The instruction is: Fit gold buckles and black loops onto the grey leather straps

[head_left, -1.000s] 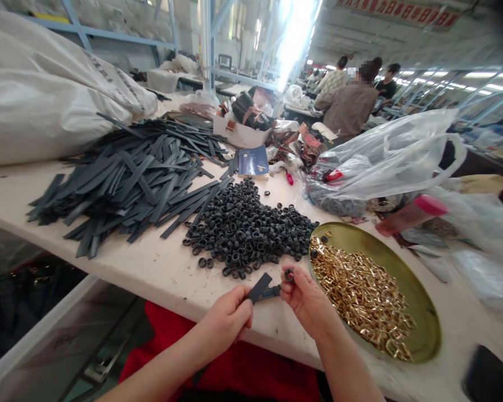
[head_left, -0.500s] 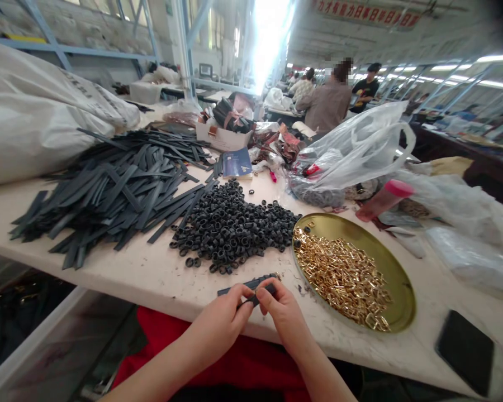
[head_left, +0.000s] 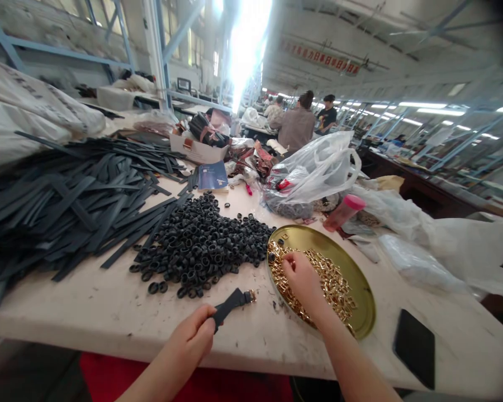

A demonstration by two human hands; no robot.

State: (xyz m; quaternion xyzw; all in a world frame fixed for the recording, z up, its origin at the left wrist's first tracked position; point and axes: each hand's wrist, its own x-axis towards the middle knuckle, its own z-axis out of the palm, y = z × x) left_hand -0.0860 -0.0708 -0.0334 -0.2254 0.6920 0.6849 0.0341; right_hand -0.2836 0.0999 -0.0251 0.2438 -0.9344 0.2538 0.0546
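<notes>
My left hand (head_left: 194,334) clamped on dark strip (head_left: 230,302) over worktop (head_left: 109,315); hold it steady. My right hand (head_left: 305,283) bunched at gold buckles (head_left: 336,283) in round tray (head_left: 361,282), can't tell if gripping any; best pinch one alone, untangled.

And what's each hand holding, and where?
Left hand: a dark strap, by its near end. Right hand: at the gold buckles; can't tell whether it holds one.

1 tray (head_left: 359,285), 1 phone (head_left: 414,347), 1 bottle (head_left: 343,213) and 1 blue booklet (head_left: 212,176) show.
</notes>
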